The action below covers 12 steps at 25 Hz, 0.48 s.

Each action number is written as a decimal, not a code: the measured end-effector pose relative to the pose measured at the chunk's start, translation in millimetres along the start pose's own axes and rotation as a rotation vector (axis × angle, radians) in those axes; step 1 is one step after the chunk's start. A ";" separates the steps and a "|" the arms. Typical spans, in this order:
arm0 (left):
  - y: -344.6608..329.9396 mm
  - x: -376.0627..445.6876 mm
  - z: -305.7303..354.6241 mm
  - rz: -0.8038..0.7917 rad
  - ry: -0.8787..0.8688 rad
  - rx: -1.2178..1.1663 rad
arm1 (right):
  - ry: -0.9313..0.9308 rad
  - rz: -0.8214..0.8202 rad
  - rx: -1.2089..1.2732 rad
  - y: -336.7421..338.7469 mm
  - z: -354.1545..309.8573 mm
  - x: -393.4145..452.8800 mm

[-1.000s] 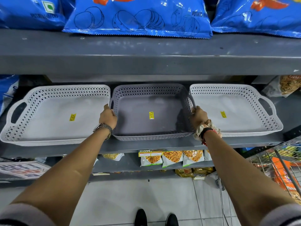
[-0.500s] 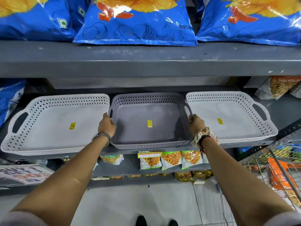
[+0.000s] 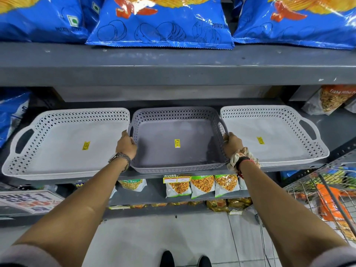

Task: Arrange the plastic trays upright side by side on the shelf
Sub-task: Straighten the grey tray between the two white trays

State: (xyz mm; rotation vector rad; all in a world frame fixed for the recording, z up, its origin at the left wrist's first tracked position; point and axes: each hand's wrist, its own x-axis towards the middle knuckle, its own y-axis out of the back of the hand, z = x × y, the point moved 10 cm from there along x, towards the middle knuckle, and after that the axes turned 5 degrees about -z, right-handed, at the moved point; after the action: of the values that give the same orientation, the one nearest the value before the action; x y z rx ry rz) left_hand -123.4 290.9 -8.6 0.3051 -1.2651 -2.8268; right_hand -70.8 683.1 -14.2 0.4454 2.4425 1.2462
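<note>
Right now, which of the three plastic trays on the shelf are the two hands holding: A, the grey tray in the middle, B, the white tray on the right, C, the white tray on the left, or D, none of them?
A: the left hand and right hand each grip a side handle of the grey perforated plastic tray in the middle.

the left hand (image 3: pixel 126 145) and right hand (image 3: pixel 232 144) grip the side handles of the grey tray (image 3: pixel 177 130), lying flat on the shelf (image 3: pixel 212 171) between two white trays (image 3: pixel 63 135) (image 3: pixel 273 132).
</note>
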 end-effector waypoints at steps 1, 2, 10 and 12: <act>-0.1 -0.2 -0.2 -0.004 0.000 0.000 | 0.005 -0.001 -0.009 0.1 -0.5 -0.2; -0.3 -0.1 -0.1 -0.007 0.000 -0.002 | 0.010 -0.003 -0.017 0.2 -1.3 -0.7; -1.8 -0.9 0.2 -0.024 -0.001 0.019 | 0.025 -0.016 -0.039 -0.3 -3.3 -0.5; -0.6 -1.9 -0.1 -0.016 0.008 0.009 | 0.027 -0.020 -0.039 -1.4 -3.7 0.2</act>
State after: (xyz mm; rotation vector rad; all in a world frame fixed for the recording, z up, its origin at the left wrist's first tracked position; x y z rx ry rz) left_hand -121.4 291.4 -8.8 0.3276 -1.2800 -2.8312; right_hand -72.8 679.9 -13.3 0.3951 2.4337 1.2975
